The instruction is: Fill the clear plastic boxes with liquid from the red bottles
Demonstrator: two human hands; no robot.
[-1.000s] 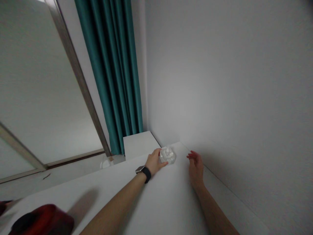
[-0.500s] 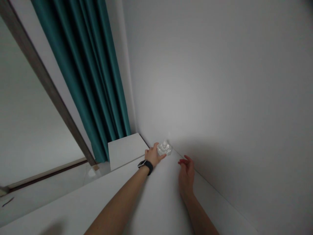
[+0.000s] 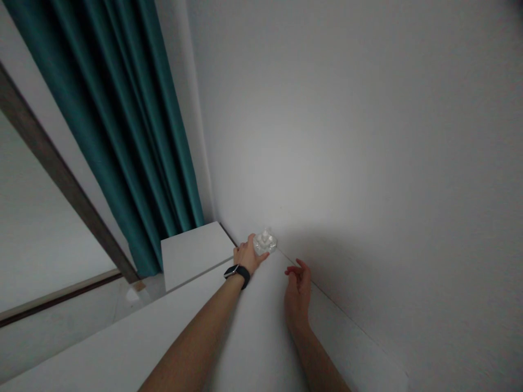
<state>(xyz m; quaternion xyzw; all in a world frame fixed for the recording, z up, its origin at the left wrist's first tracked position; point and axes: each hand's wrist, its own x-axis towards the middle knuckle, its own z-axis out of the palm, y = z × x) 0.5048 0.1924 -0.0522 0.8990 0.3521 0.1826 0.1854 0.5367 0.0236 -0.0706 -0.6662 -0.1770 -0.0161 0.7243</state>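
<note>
Evidently, the position of the clear object [image 3: 265,243] has altered over the last second. Earlier, a strip of bare tabletop [image 3: 253,343] showed beyond it; at present it sits at the far end, covering the corner from view, just beside the wall [image 3: 327,136]. The viewpoint has also swung round, so part of the apparent shift across the frame belongs to the camera. In the inspector's judgement, this amounts to a repositioning of the object along the surface, with the release not yet made.

The left hand [image 3: 248,256], wearing a watch [image 3: 231,270] at the wrist, grasps the object from its left side. The thumb lies along the near side and the fingers along the far side, spread about as wide as the object itself. Firmness of grip cannot be determined, nor can the object's material, though it is transparent and shiny with a raised middle.

The right hand [image 3: 299,294] is nearer the object than before but stands apart from it. Its fingers are loosely bent, unclenched, and no item is visible in them. Contact with the tabletop or wall cannot be confirmed.

Adjoining, a white panel [image 3: 196,253] lies left of the tabletop's far end, below a teal curtain [image 3: 122,120].
</note>
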